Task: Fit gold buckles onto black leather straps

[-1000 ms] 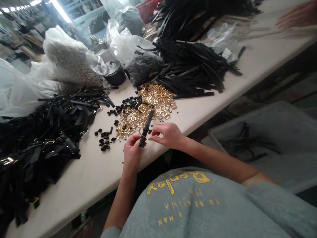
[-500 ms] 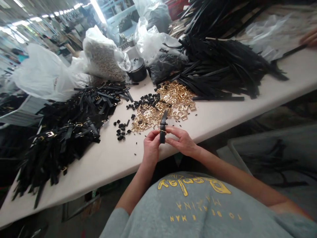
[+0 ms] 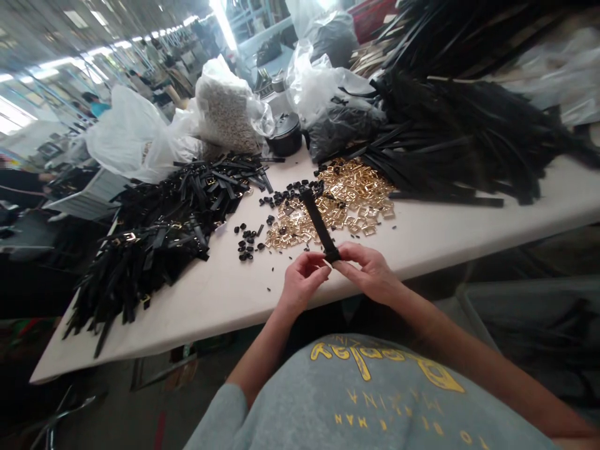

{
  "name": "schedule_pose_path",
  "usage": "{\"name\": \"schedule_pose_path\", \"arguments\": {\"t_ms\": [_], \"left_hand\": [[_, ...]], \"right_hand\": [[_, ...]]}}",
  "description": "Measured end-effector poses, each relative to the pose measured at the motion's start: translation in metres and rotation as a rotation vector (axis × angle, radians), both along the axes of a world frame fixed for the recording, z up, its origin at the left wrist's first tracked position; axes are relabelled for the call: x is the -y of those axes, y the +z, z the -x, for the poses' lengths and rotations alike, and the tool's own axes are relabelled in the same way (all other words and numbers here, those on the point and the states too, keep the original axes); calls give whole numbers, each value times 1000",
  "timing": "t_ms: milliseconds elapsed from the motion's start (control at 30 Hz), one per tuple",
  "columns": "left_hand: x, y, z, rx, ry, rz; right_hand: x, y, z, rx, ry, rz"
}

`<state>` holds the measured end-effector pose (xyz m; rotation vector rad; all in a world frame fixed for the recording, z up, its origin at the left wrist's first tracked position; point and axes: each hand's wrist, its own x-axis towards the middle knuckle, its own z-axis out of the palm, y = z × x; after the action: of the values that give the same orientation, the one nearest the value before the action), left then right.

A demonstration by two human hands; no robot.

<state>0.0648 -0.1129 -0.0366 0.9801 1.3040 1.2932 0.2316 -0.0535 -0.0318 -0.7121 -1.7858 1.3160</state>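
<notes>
A short black strap (image 3: 317,220) slants up and left from my fingers over the table's near edge. My right hand (image 3: 370,273) pinches its lower end. My left hand (image 3: 302,282) is curled beside it, fingertips touching the same end. Just beyond the strap lies a heap of gold buckles (image 3: 349,199), with small black loops (image 3: 250,240) scattered to its left.
A pile of black straps with buckles (image 3: 159,234) covers the left of the white table (image 3: 234,294). A bigger heap of plain black straps (image 3: 464,140) fills the right back. Plastic bags (image 3: 225,112) and a dark pot (image 3: 285,135) stand behind. A grey bin (image 3: 529,312) sits at my right.
The strap has tilted from upright to leaning left, and my fingers have slid to its lower end. The gold buckle seen at my fingers before no longer shows. My view swung left.
</notes>
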Motion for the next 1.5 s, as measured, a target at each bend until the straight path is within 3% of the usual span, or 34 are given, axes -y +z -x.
{"name": "schedule_pose_path", "arguments": {"t_ms": [133, 367, 600, 800, 933, 1133, 1233, 1300, 1333, 1400, 1500], "left_hand": [[2, 6, 21, 34, -169, 30], [1, 13, 29, 89, -369, 134], [5, 11, 25, 61, -253, 54], [11, 11, 28, -148, -319, -38], [13, 8, 32, -202, -345, -35], [16, 4, 45, -167, -285, 5], [9, 2, 79, -392, -22, -36], [0, 2, 109, -719, 171, -73], [-5, 3, 123, -897, 205, -70], [-15, 6, 146, -1180, 184, -45], [-27, 11, 161, -1379, 66, -6]], "right_hand": [[2, 7, -9, 195, 188, -44], [5, 5, -12, 248, 395, -1], [6, 0, -8, 141, 334, 175], [5, -3, -7, 116, 421, 383], [3, -2, -7, 117, 460, 416], [2, -6, -8, 102, 438, 444], [0, -9, -8, -18, 352, 542], [-1, -10, -6, -100, 287, 568], [-1, -10, -5, -125, 260, 566], [-2, -10, -3, -146, 218, 551], [-1, -9, -2, -144, 193, 536]]}}
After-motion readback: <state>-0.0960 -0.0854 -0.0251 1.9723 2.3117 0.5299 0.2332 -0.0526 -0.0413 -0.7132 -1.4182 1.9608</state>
